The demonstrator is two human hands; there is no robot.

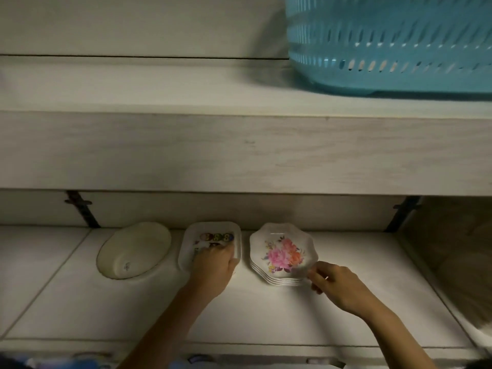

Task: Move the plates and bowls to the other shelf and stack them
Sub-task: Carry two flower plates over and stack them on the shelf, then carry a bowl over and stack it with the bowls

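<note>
Up top, the upper shelf fills most of my view, w/ a blue basket sitting on its right end and bare board to the left of that; I'd guess that's the drop-off spot, but can't confirm. Below it, the lower shelf carries all the crockery in one row near the back wall.

Biggest load is the stack of flower plates, right of centre: several scalloped plates nested together. Prob. melamine or thin ceramic, so stiff, glossy and a bit slick. As a stack it'll be the heaviest lift, and the plates could slide on each other if tilted. I'd hold it low, under the bottom plate, and keep it level.

Next, the oval dish at far left, apart from the others and untouched. It's deeper, cream-coloured, looks thicker, maybe ceramic, so I treat it as breakable. Best taken by the long sides of its rim.

Then the square plate, between the two, just beside the stack. Single, shallow, prob. light. The raised rim at a corner is the easy hold.

Left grip lies over the near right part of the square plate, fingers on its face. Can't tell whether the thumb hooks the rim, too blurry. Right grip is curled narrow at the stack's near right edge, thumb above and fingers lower, pinching the rim as far as I can judge. Nothing is lifted yet.
</note>
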